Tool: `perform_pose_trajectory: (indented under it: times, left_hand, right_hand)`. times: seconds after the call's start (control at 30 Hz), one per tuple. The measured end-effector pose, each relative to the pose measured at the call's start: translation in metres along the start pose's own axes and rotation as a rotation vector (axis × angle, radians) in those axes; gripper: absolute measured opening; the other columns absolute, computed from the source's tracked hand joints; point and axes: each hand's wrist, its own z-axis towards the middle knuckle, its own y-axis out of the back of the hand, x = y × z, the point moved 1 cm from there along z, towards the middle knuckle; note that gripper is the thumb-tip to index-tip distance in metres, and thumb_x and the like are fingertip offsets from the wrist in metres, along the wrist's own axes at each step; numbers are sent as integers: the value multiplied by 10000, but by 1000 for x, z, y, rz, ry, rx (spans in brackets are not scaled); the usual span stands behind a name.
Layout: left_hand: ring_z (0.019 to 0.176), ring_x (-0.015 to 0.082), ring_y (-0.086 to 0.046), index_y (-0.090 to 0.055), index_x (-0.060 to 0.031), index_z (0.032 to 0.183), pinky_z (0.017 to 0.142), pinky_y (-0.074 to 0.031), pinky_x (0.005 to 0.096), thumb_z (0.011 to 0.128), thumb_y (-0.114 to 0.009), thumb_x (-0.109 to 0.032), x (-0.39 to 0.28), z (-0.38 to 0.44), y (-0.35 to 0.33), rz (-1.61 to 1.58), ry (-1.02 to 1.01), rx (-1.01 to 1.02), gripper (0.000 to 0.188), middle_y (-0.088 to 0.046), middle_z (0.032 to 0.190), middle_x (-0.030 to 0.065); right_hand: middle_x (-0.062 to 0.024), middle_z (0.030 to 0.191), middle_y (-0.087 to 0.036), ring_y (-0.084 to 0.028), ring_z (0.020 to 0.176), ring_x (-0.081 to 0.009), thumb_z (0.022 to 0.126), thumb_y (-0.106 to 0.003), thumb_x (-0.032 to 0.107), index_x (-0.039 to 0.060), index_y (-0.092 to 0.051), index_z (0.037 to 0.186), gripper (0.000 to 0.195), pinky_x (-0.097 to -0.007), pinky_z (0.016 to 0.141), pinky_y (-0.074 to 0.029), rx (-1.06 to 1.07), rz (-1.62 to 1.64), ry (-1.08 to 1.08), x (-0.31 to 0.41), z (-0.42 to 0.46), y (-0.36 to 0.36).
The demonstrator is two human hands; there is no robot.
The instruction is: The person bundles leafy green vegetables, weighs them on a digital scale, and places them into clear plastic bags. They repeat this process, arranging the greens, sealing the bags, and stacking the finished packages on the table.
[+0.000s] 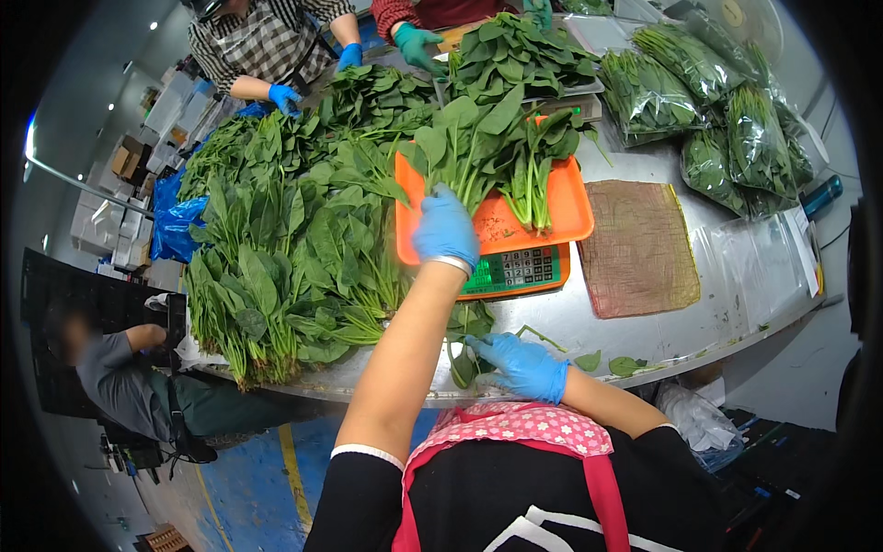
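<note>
My left hand (pixel 445 228), in a blue glove, grips a bunch of spinach (pixel 461 148) by its stems above the orange plastic tray (pixel 576 207). Another small bunch (pixel 534 186) lies in the tray, stems towards me, with bits of soil beside it. Beneath the tray is a digital scale (pixel 524 269) with a keypad and a lit green display. My right hand (pixel 524 366), also gloved, is low at the table's near edge, fingers spread beside loose spinach leaves (pixel 463 366); some fingertips are over or against them. A large spinach heap (pixel 296 241) lies left of the tray.
A reddish mesh cloth (pixel 641 248) lies right of the scale on the metal table (pixel 552 314). Bagged spinach (pixel 648 96) is piled at the back right, with clear plastic bags (pixel 752 262) nearer. Two gloved co-workers stand across the table, near another loaded scale (pixel 572 107).
</note>
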Motion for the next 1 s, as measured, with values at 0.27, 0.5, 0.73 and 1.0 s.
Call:
perform_pose_trajectory:
  times: [0.27,0.5,0.73,1.0]
  left_hand:
    - [1016,436,-588,-299,-21,1421,822,-506,470,764,-717,-463,13,-37,16,-105,-152,-165,895,-454,1275,364]
    - [875,233,-613,-558,-46,1137,740,-516,323,818,-673,-85,141,-166,-38,-739,-94,-389,342,-592,1017,117]
    - [723,172,-617,-585,-70,938,554,-519,288,846,-656,-90,282,-174,-140,-1562,552,-239,119,-609,839,63]
    - [691,135,-580,-617,-51,999,636,-534,316,915,-620,-190,261,-148,-109,-2118,558,35,162,-626,815,37]
  right_hand:
    - [-183,893,-611,-607,798,-367,848,-623,283,35,-496,1266,503,-474,683,-482,-47,-194,82,-11,14,-24]
    - [-162,809,-614,-605,781,-348,877,-589,214,67,-574,1207,362,-449,670,-473,-16,-32,149,14,44,-22]
    - [-138,860,-616,-606,804,-330,810,-683,185,65,-596,1163,384,-425,690,-479,-310,-28,150,35,144,-88]
    - [-129,941,-646,-604,738,-225,841,-643,63,75,-637,1165,324,-299,660,-495,-339,501,52,40,166,-117]
